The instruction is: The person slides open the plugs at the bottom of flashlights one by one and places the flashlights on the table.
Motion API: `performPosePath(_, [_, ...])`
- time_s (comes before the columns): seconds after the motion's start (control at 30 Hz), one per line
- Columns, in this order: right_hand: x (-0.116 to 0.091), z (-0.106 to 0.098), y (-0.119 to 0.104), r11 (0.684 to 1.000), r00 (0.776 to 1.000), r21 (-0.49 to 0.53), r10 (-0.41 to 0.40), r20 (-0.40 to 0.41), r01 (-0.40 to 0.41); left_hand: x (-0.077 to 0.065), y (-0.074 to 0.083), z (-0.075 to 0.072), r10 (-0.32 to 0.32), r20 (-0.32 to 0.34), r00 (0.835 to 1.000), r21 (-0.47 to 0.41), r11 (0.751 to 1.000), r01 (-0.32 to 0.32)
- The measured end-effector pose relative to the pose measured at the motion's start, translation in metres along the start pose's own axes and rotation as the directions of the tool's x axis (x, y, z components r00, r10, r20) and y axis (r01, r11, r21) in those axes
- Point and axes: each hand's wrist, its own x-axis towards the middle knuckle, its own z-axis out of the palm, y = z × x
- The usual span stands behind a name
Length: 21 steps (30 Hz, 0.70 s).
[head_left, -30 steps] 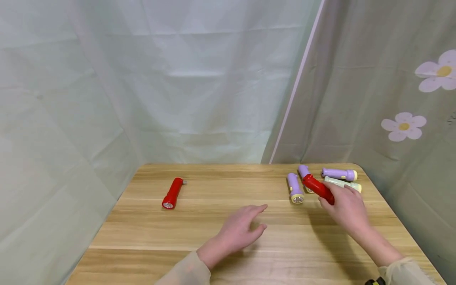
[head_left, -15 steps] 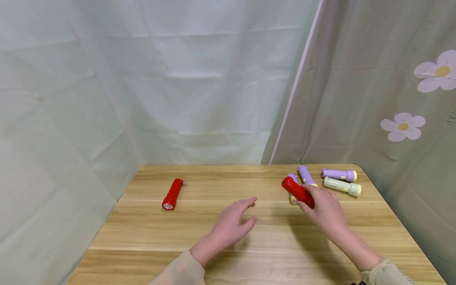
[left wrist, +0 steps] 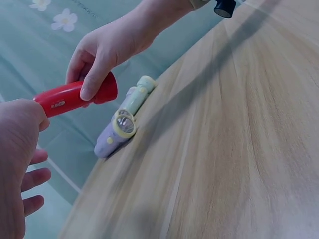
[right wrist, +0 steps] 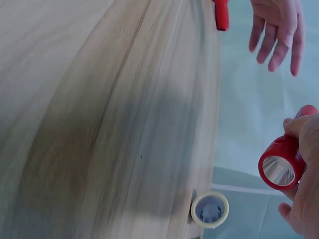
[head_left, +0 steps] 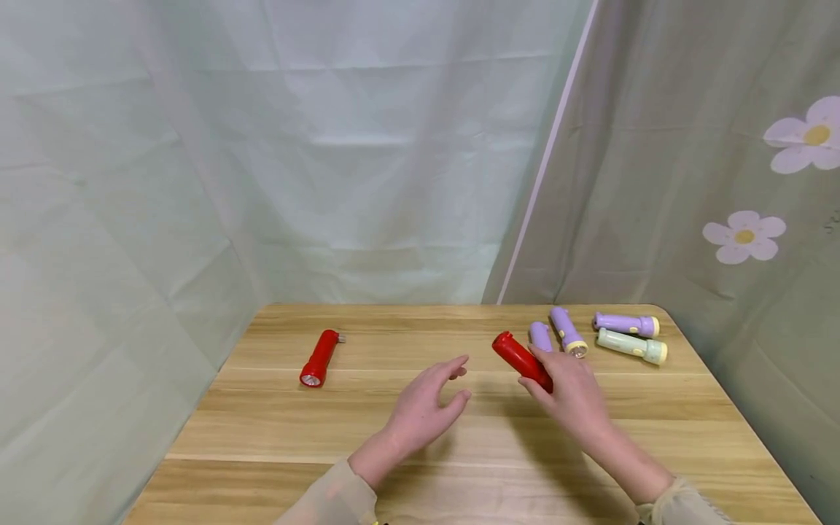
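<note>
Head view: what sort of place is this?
Probably an improvised, curtained-off work area; the wider room isn't visible. Signs: a wood-grain table, pale cloth hanging behind it, and flower-printed cloth along the right side.

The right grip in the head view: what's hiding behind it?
Behind the right grip, part of a pale purple, tube-shaped flashlight shows. Its nearer end is covered, so that can't be seen there.

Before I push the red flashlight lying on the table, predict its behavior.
The red flashlight may roll on its round barrel, though the metallic stub at its end might check that. Its smooth, shiny case looks stiff, perhaps slippery.
</note>
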Motion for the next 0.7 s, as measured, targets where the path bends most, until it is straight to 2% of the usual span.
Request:
performPosePath(0.27, [0.0,0.013,-0.014,0.999,1.0,0.05,0.0,-0.001,0.0,0.006,0.003,0.0,-0.109,-0.056,0.992,-0.128,0.987,0.101])
performPosePath(0.47, [0.003,0.022,-0.029,0.996,1.0,0.087,0.03,0.01,-0.03,0.011,0.005,0.001,-0.148,-0.093,0.985,-0.219,0.968,0.125])
performPosePath(0.7, [0.006,0.029,-0.043,0.988,0.996,0.129,0.085,0.031,-0.088,0.015,0.01,0.003,-0.205,-0.119,0.971,-0.327,0.932,0.157])
